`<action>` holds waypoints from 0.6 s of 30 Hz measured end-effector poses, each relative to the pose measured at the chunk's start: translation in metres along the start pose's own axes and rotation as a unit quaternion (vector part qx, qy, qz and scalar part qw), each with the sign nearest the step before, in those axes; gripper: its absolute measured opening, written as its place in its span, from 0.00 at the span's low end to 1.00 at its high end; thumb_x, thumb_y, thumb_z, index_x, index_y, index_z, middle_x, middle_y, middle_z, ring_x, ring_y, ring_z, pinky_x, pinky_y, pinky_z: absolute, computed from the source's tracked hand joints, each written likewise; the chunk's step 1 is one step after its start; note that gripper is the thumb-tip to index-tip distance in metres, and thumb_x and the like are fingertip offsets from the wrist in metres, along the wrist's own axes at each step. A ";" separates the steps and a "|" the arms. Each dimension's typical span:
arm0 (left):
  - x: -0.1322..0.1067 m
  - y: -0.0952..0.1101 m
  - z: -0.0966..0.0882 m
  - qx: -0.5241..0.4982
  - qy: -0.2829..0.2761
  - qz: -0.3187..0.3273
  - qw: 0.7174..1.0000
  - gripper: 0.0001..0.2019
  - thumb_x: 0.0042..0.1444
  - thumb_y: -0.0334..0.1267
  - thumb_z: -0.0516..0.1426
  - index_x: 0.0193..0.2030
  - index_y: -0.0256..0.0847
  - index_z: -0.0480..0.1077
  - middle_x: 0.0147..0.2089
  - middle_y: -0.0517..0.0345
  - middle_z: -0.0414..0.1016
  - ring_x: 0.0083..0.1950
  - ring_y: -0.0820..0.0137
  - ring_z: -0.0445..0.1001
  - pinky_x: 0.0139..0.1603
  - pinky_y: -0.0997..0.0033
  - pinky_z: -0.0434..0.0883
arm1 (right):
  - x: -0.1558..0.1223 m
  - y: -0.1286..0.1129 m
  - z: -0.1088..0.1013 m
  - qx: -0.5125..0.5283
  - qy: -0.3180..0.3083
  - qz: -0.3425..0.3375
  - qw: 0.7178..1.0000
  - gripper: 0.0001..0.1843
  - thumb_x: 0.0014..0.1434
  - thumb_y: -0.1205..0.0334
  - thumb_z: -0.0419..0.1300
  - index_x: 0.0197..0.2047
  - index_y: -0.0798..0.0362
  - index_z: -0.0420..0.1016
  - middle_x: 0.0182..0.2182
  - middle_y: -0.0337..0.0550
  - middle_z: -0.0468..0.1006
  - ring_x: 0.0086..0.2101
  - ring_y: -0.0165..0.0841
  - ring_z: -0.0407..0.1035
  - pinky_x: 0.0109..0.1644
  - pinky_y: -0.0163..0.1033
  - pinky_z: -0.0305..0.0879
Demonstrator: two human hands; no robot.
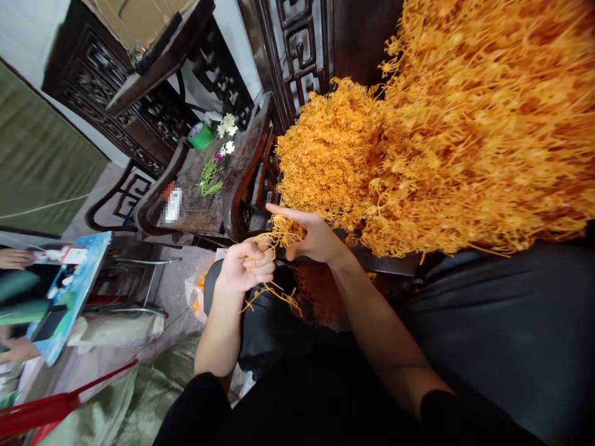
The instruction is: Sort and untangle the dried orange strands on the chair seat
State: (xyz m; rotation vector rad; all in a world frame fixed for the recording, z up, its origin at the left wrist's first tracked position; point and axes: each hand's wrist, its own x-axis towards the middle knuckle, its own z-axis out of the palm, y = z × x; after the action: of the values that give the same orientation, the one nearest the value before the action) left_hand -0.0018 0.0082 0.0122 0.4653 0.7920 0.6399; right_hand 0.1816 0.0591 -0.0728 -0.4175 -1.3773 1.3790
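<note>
My left hand (248, 263) is closed around a thin orange plastic flower stem (279, 291). Its branched strands stick out below the fist, and more curl above the fingers. Just to the right is my right hand (318, 235), index finger stretched out and thumb spread away from it. A small orange cluster (284, 230) lies in the gap between the two hands; whether it touches the right fingers is unclear. Behind them rises a large heap of similar orange plastic stems (465, 136) with a denser bunch (330, 155) at its left end, resting on a dark wooden seat.
On a carved wooden chair (204, 214) lie green tape (201, 135), white flowers (227, 126) and green stems (211, 176). At far left another person's hands (18, 350) are by a blue table (86, 272). A red-handled object (60, 406) and pale green sacking (125, 402) lie lower left.
</note>
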 end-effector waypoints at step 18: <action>-0.001 -0.016 0.008 0.026 0.007 -0.004 1.000 0.16 0.35 0.24 0.56 0.21 0.42 0.51 0.14 0.71 0.45 0.16 0.81 0.37 0.17 0.80 0.47 | 0.007 0.047 -0.020 0.102 0.277 0.134 0.946 0.27 0.59 0.33 0.63 0.32 0.50 0.70 0.19 0.30 0.62 0.17 0.22 0.46 0.18 0.32 0.40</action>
State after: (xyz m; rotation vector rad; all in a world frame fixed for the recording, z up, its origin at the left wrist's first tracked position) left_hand 0.0092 -0.0052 0.0085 0.5052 0.8254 0.6168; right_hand 0.1760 0.0869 -0.1164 -0.8062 -0.7274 1.4576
